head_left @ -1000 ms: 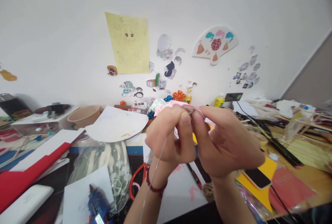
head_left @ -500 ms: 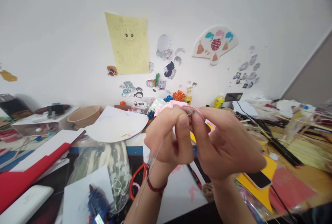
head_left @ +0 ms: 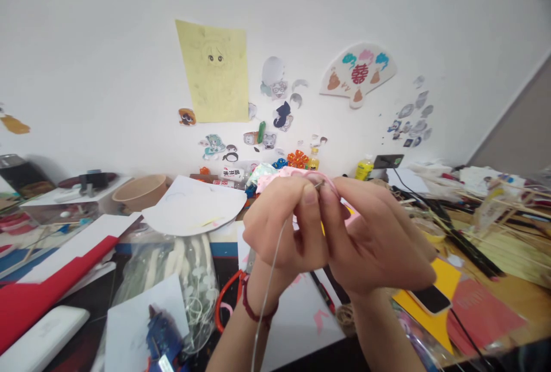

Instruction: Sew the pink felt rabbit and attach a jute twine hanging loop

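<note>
Up in front of me, my left hand (head_left: pixel 282 225) pinches a thin needle (head_left: pixel 318 184) between thumb and forefinger. A pale thread (head_left: pixel 270 283) hangs down past the wrist, across the red bracelet (head_left: pixel 258 316). Close against it, my right hand (head_left: pixel 379 240) is closed on the edge of a piece of pink cloth (head_left: pixel 279 177). The cloth curves up behind both hands, which hide most of it. The thumbs nearly touch at the needle's tip, where the exact stitch point is too small to make out.
Orange-handled scissors (head_left: pixel 224 297) lie below my left wrist. A blue glue gun (head_left: pixel 163 337) rests on white paper at front left. Right of me are a phone (head_left: pixel 430 299) and thin wooden sticks (head_left: pixel 512 205). A brown bowl (head_left: pixel 141 193) stands at the back left.
My left hand has shifted slightly right, closer to the right hand. The thread has swung right and hangs more steeply. The right hand keeps its hold on the pink cloth.
</note>
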Tool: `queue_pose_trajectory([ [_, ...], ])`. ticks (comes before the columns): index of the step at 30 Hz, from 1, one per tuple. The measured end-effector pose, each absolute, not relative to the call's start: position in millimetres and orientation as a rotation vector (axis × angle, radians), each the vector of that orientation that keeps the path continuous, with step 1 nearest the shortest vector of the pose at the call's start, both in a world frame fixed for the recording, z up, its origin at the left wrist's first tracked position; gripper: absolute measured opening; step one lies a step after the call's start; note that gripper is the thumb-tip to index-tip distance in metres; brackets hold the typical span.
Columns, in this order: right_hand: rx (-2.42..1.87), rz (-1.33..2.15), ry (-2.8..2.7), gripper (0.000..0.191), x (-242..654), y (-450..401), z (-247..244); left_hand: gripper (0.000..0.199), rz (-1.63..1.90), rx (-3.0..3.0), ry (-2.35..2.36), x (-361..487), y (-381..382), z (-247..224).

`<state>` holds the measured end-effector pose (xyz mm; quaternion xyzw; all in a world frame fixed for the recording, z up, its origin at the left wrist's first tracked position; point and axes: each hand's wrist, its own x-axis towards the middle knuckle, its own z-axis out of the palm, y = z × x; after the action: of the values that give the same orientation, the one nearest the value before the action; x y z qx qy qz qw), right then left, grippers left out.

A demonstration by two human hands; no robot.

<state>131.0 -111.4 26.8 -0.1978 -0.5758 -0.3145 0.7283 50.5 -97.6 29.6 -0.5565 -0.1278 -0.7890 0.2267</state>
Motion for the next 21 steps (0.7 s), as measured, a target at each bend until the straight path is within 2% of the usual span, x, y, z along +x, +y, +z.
queue_pose_trajectory([
  [10,-0.401,-0.940,-1.383,0.022,144,-108,23,0.016,-2.193,-1.622,-0.381,45,-101,30],
  [16,-0.407,-0.939,-1.443,0.019,145,-109,21,0.017,-2.188,-1.630,-0.327,43,-99,30],
  [21,-0.453,-0.743,-1.293,0.016,132,-113,27,0.016,-2.253,-1.577,-0.275,47,-95,28],
])
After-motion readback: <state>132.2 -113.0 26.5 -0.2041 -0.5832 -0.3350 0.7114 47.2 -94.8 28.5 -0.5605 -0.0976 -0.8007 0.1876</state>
